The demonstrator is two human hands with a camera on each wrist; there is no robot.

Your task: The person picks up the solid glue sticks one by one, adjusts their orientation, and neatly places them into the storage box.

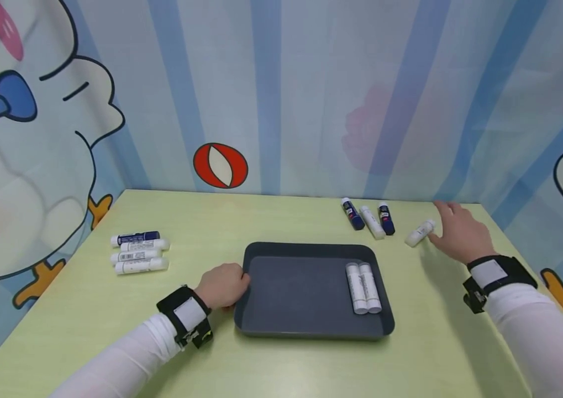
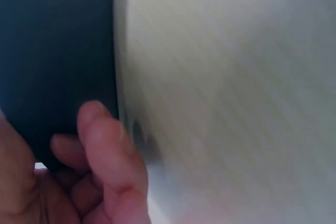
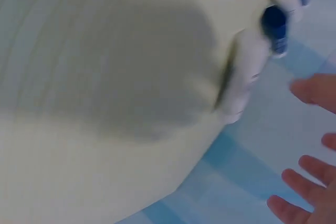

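My left hand (image 1: 224,286) grips the left edge of a dark grey tray (image 1: 291,296), its fingers curled at the rim; in the left wrist view the fingers (image 2: 113,150) lie against the tray's side. Two white glue sticks (image 1: 363,288) lie side by side in the tray's right part. Toward the back right, my right hand (image 1: 462,232) is spread beside a single white glue stick (image 1: 419,233). The right wrist view has that glue stick (image 3: 244,74) apart from the spread fingers, with nothing held in them.
Left of the tray lies a group of several glue sticks (image 1: 139,255), mostly white with one dark blue. Behind the tray's right corner are two dark blue glue sticks (image 1: 353,214) and a white one (image 1: 372,222). A patterned curtain (image 1: 301,99) hangs along the table's back edge.
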